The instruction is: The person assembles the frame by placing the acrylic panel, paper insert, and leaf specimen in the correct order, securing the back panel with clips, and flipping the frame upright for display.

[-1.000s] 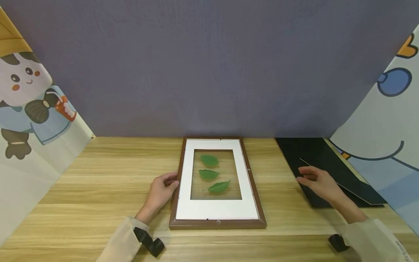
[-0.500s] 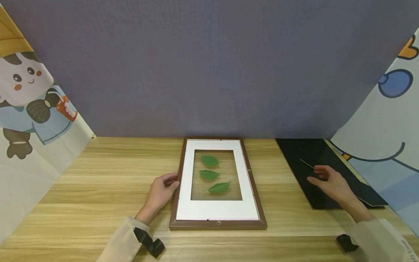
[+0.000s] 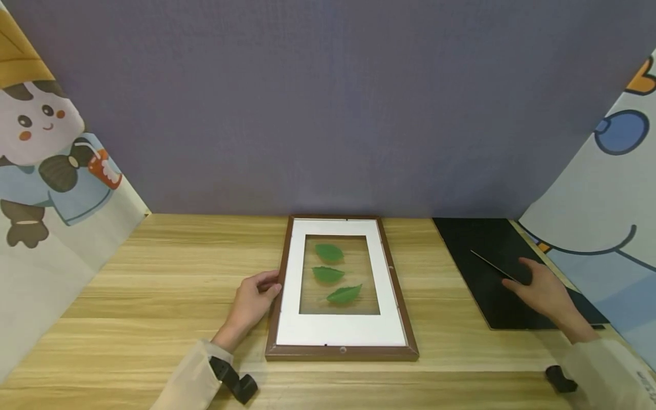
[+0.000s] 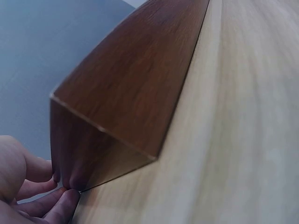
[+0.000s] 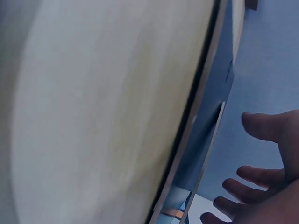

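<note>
A brown frame (image 3: 342,353) with a white mat (image 3: 338,330) lies at the centre in the head view; three green leaves (image 3: 344,294) show in its window. The left hand (image 3: 251,304) touches the frame's left side, fingertips against its brown edge (image 4: 121,93) in the left wrist view. At the right, black boards (image 3: 466,245) overlap, the upper one lying askew. Over them is the right hand (image 3: 545,290), thumb and fingers spread apart; in the right wrist view that hand (image 5: 266,172) is beside the boards' edges with nothing between its fingers.
The wooden table (image 3: 195,256) meets a grey-purple partition (image 3: 328,108) at the back. Side panels with cartoon prints (image 3: 56,148) stand at left and right. A black wrist device (image 3: 233,380) is on the left sleeve, another (image 3: 561,379) by the right sleeve.
The right hand has moved to the right over the black boards, uncovering more of the upper board's edge. The left hand and the frame have stayed in place.
</note>
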The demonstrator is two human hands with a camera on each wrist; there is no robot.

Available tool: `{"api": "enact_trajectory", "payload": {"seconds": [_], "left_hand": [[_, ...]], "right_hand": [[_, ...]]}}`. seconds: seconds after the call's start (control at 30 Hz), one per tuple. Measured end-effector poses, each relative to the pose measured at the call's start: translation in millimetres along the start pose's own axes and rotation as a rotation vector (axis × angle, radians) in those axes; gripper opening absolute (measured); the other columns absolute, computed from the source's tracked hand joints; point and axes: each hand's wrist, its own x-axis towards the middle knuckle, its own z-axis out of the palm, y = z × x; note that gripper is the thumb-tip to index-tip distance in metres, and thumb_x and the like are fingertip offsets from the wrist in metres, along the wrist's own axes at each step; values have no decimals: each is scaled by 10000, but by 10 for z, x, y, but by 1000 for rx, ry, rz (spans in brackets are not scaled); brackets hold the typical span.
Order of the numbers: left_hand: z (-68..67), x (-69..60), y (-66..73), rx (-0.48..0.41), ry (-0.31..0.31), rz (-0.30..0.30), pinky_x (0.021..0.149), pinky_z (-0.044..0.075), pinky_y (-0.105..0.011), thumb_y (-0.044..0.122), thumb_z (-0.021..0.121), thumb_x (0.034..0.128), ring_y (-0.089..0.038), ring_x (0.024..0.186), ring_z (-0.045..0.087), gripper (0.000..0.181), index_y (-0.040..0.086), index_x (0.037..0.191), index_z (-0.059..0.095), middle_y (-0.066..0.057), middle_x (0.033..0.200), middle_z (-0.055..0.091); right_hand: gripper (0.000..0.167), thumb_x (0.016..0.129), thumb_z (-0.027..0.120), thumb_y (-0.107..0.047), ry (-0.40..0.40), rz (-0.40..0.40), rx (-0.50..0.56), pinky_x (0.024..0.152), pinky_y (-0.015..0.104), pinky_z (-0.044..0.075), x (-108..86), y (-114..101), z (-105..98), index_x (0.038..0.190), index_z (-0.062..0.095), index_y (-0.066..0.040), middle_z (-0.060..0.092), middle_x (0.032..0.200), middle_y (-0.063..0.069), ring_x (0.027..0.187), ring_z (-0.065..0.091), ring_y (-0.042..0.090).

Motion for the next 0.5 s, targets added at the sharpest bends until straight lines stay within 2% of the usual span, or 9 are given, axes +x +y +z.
{"api": "enact_trajectory", "payload": {"seconds": [0.17, 0.3, 0.4, 0.5], "left_hand": [[8, 15, -12, 3, -1, 5, 900, 533, -419, -2, 591, 899, -346, 1060, 619, 310, -63, 1204, 603, -240, 1138, 643], [9, 17, -19, 7, -2, 6, 897, 534, -420, -1, 589, 901, -343, 1057, 621, 310, -61, 1204, 603, -237, 1138, 644], [10, 18, -19, 5, -2, 3, 896, 534, -418, -3, 587, 901, -341, 1056, 621, 310, -61, 1204, 603, -237, 1137, 644], [11, 20, -16, -1, -6, 3, 895, 535, -416, -4, 586, 902, -343, 1058, 620, 311, -64, 1207, 601, -240, 1140, 642]], "right_hand": [[776, 935, 561, -362, 60, -3, -51, 786, 713, 378, 22, 71, 20, 1361, 257, 211, 314, 1288, 487, 1089, 363, 639], [842, 941, 502, -477, 66, 42, -104, 769, 787, 319, 46, 119, 12, 1416, 203, 150, 244, 1374, 445, 1160, 294, 632], [892, 937, 451, -555, 15, 82, -122, 764, 838, 252, 60, 165, -7, 1442, 153, 117, 163, 1433, 410, 1221, 209, 626], [945, 936, 403, -598, -71, 111, -111, 774, 870, 185, 67, 230, -31, 1441, 91, 137, 75, 1444, 418, 1241, 111, 657]]}}
